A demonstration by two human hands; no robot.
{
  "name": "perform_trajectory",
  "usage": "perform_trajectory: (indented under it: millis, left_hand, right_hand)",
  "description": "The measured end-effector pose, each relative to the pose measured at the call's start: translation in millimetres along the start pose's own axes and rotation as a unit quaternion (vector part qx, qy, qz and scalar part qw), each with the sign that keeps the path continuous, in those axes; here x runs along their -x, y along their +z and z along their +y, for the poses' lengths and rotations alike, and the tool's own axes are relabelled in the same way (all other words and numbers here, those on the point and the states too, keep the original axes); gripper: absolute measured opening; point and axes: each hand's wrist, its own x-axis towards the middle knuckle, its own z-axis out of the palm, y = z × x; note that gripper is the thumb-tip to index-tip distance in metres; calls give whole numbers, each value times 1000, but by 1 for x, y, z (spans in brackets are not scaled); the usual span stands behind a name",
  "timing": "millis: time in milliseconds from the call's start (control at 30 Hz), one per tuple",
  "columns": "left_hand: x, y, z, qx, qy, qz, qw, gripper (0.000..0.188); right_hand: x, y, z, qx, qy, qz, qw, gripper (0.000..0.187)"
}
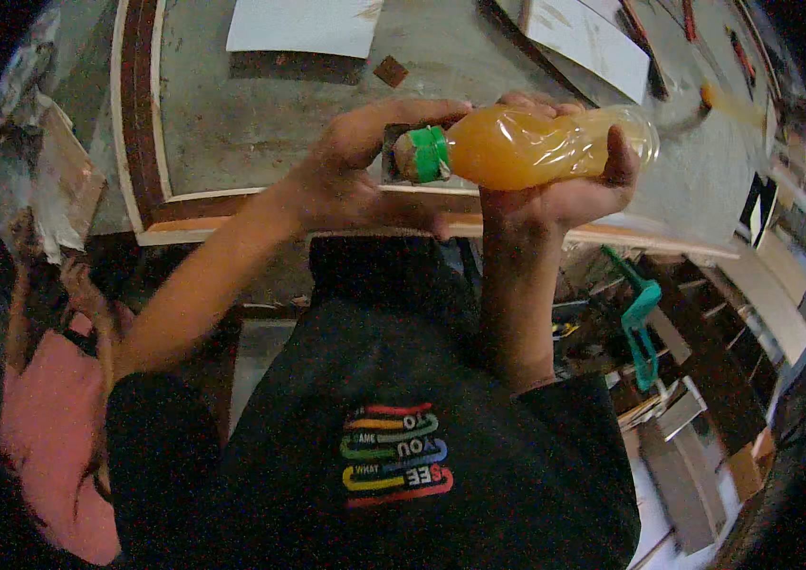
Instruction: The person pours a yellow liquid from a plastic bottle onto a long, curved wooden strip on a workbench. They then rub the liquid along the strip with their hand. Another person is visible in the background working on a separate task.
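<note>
Orange liquid fills a clear plastic bottle (531,144) held sideways above the edge of a grey table (260,114). The right hand (565,185) wraps its grip around the bottle's body from below. The left hand (365,171) closes its grip at the green cap (430,154), which points left. White sheets (303,24) lie further back on the table. A green clamp (639,318) hangs below the table on the right.

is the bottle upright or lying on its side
On its side. The bottle of orange liquid lies level across the right hand, green cap pointing left, where the left hand grips it.
</note>
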Motion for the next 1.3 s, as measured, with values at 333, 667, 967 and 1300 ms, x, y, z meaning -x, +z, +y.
perform_trajectory:
  millis: [333,667,967,1300]
  left_hand:
    - [-24,25,62,1,79,31,996,55]
    - [-23,31,84,149,-6,34,988,67]
    - [-18,65,84,112,104,70,986,65]
    - [-30,71,85,-12,172,93,981,57]
  right_hand:
    - [79,34,-99,-83,-97,-333,934,46]
    - [108,29,-125,-1,-280,-381,881,44]
    - [95,7,-103,-30,-284,-359,889,44]
    - [118,18,-118,-35,-273,-366,889,45]
